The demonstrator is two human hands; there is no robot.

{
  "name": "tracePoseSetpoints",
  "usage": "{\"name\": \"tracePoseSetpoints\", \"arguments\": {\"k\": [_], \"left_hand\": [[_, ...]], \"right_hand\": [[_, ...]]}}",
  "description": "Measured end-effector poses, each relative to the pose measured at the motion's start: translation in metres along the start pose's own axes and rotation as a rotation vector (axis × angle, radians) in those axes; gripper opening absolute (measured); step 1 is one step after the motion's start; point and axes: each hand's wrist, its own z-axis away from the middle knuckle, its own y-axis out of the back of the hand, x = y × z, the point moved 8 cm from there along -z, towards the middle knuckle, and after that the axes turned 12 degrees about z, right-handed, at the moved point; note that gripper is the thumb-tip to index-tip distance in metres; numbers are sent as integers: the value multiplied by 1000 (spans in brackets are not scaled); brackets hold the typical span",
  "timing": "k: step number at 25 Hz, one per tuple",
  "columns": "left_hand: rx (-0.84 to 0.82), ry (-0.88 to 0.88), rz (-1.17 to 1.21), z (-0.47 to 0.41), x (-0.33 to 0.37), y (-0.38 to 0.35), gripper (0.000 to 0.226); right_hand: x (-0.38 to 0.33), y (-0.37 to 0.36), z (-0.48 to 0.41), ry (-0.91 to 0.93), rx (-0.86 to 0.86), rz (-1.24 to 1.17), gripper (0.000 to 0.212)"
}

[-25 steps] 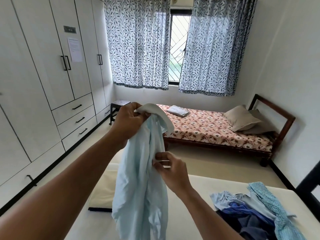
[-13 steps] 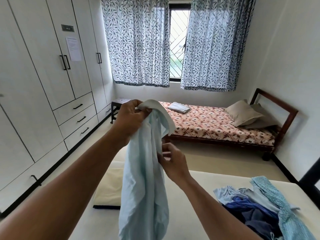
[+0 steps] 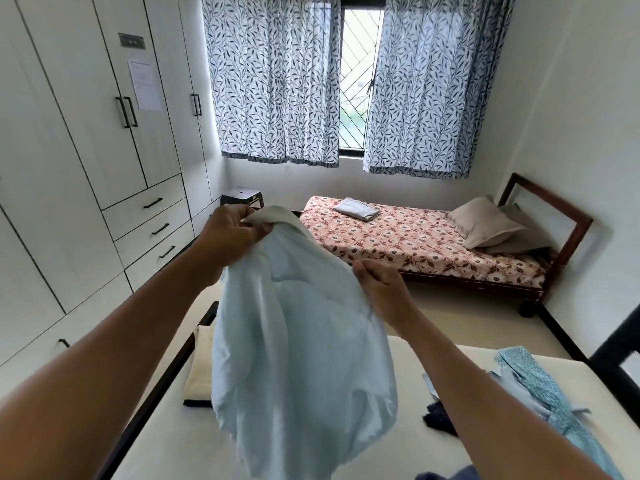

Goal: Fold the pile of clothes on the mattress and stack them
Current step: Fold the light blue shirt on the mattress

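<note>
A pale blue collared shirt [image 3: 298, 355] hangs in the air above the cream mattress [image 3: 166, 445]. My left hand [image 3: 230, 233] grips its collar at the top. My right hand [image 3: 379, 287] pinches the shirt's right edge, lower and to the right, so the cloth is spread between the two hands. The pile of clothes [image 3: 530, 400] lies on the mattress at the right: a teal patterned garment, light blue cloth and dark navy pieces, partly hidden behind my right forearm.
A cream pillow [image 3: 199, 372] lies on the mattress's far left end. Across the floor stands a second bed [image 3: 415, 244] with a floral sheet, folded cloth and pillows. White wardrobes [image 3: 86, 150] line the left wall; a dark stool [image 3: 240, 197] stands by them.
My right hand has moved right and away from my left, pulling the shirt's edge out so the bunched cloth spreads wide. My left hand keeps the collar.
</note>
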Motion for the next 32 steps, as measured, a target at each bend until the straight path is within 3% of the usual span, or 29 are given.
{"name": "tracePoseSetpoints", "arguments": {"k": [3,6,9,12,14,16,18,21,24,25,27,30,32], "left_hand": [[44,5,9,0,-4,3,10],[42,11,47,2,-7,3,13],[3,18,80,6,-11,-2,18],[-52,-2,71,11,-12,-10,11],[-156,2,68,14,-15,-17,19],[-331,38,56,16,-24,-17,38],[-425,27,-147,15,-35,-2,47],[-212,-128,-702,-1,-52,36,18],[208,-322,-662,3,-43,65,12],[261,-382,-634,6,-39,66,13],[241,-442,-671,7,-32,61,10],[252,-501,-652,12,-18,64,15],[252,-532,-630,13,-15,70,17]], "right_hand": [[-10,14,9,72,-63,115,30],[-15,40,8,26,-37,34,19],[-18,38,15,-60,-280,-22,23],[-20,37,18,-56,-525,148,16],[-17,60,-1,-14,-329,376,19],[-18,108,-19,-10,110,586,22],[-3,149,-21,-96,369,668,17],[34,179,-15,-211,422,746,15],[39,205,0,-197,543,715,16],[39,204,-1,-191,486,738,18],[40,196,-4,-172,334,853,15],[31,208,7,-163,428,858,13],[31,204,11,-134,392,885,13]]}}
